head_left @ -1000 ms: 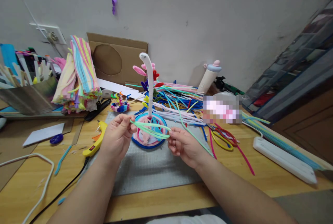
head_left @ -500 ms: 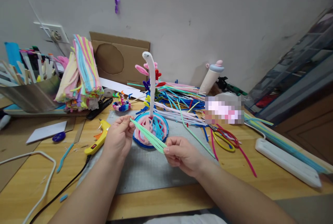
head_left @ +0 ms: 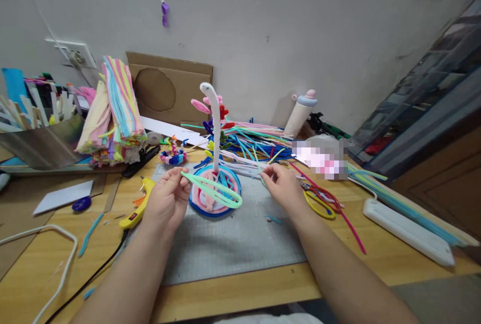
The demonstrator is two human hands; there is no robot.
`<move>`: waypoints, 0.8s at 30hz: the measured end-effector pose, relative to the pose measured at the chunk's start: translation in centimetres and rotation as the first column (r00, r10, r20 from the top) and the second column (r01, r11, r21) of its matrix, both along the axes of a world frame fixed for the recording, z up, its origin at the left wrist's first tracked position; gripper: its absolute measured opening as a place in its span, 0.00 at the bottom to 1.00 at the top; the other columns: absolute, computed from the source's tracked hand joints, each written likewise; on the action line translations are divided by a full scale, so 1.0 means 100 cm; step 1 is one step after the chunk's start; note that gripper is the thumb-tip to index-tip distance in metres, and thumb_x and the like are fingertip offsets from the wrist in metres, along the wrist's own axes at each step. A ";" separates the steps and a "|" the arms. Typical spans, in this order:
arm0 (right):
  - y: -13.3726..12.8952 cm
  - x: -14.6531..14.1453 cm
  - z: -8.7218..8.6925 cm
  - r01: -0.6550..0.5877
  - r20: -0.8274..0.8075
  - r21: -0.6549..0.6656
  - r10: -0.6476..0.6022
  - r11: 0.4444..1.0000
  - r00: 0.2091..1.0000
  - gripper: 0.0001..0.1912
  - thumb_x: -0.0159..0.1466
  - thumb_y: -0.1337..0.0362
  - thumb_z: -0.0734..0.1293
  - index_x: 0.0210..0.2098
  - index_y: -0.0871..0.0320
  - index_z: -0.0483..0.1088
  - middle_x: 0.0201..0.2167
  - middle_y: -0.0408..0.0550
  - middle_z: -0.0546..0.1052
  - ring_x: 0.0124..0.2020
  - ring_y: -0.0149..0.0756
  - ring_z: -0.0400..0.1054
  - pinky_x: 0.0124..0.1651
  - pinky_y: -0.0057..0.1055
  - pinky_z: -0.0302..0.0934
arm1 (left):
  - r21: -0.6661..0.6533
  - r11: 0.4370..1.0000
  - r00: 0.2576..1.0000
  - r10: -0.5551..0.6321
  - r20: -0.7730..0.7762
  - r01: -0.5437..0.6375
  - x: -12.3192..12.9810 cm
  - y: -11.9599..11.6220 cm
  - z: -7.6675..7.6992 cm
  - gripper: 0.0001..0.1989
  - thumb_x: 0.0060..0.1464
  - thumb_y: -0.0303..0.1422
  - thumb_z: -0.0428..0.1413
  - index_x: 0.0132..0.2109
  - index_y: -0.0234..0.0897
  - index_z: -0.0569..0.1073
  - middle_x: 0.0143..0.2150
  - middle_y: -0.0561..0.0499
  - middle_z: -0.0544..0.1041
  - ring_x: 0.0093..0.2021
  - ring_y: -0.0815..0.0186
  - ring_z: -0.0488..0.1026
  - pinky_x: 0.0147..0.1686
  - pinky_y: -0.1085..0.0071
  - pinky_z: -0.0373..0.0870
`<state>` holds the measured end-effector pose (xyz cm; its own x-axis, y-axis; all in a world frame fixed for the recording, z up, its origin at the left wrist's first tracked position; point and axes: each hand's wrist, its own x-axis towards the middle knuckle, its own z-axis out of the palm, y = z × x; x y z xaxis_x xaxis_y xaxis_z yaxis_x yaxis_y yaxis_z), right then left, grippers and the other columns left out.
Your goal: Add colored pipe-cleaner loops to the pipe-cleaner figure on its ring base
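Observation:
My left hand [head_left: 171,193] pinches one end of a bundle of mint-green pipe cleaners [head_left: 221,197], bent into long loops. The loops stretch right, over a round blue-rimmed pipe-cleaner base [head_left: 195,208]. From that base rises a white fuzzy stalk [head_left: 217,133] with a curved top. To the right, my right hand [head_left: 283,186] has thumb and fingers closed on a single green pipe cleaner [head_left: 257,159], whose thin end shows above the fingertips; the rest is mostly hidden by the hand. A grey cutting mat [head_left: 225,254] lies under both hands.
A yellow glue gun [head_left: 137,209] lies left of the mat, its black cord running forward. Yellow-handled scissors [head_left: 319,206] and red pipe cleaners [head_left: 349,226] lie right. Behind are loose pipe cleaners [head_left: 248,138], a bottle [head_left: 300,113] and bundled strips [head_left: 124,98]. A white power strip [head_left: 409,231] sits far right.
My right hand has let go of the looped bundle, moved right and up, and taken hold of the single green pipe cleaner lying on the mat. The left hand still holds the bundle.

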<state>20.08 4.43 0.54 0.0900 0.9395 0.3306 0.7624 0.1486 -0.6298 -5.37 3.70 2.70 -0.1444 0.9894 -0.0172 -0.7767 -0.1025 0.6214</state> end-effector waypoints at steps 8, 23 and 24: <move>0.025 0.017 -0.039 0.142 0.221 -0.201 -0.096 0.969 0.970 0.08 0.55 0.63 0.66 0.35 0.54 0.68 0.27 0.43 0.75 0.30 0.36 0.66 0.26 0.27 0.45 | -0.153 0.987 0.985 -0.023 0.173 0.050 -0.001 0.001 0.002 0.13 0.58 0.19 0.44 0.31 0.30 0.70 0.26 0.52 0.72 0.19 0.79 0.66 0.19 0.84 0.67; -0.030 -0.028 0.004 -0.360 -0.029 0.247 0.378 0.900 0.925 0.07 0.61 0.68 0.60 0.33 0.56 0.69 0.30 0.48 0.71 0.32 0.35 0.64 0.35 0.30 0.57 | -0.191 0.977 0.945 -0.025 0.326 0.091 -0.013 0.001 0.011 0.13 0.57 0.18 0.43 0.32 0.33 0.69 0.26 0.53 0.73 0.20 0.78 0.69 0.19 0.85 0.68; -0.033 -0.032 0.003 -0.385 -0.022 0.229 0.400 0.894 0.916 0.07 0.61 0.68 0.59 0.33 0.56 0.69 0.30 0.48 0.71 0.31 0.35 0.64 0.35 0.30 0.57 | -0.186 0.978 0.938 -0.028 0.347 0.098 -0.014 0.001 0.012 0.13 0.58 0.19 0.43 0.32 0.33 0.69 0.25 0.53 0.72 0.20 0.78 0.69 0.19 0.85 0.68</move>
